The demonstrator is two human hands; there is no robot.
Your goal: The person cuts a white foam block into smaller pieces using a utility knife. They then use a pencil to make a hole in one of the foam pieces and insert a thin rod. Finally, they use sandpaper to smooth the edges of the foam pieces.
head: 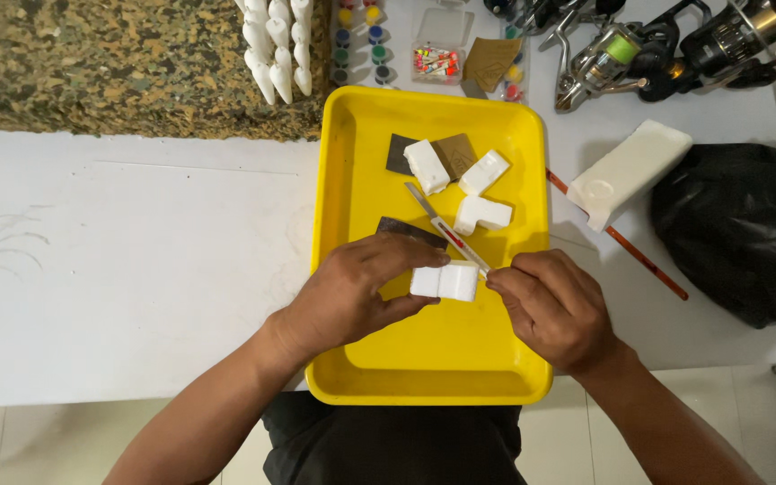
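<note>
While foam pieces (482, 193) fill the yellow tray (343, 162), left hand (352, 292) grips a block (445, 281), right hand (554, 305) pinches a knife (446, 231).

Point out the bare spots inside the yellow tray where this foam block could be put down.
The yellow tray is bare along its near end, below the left hand and right hand, and down its left side. The far right is crowded: three foam pieces and sandpaper squares.
</note>
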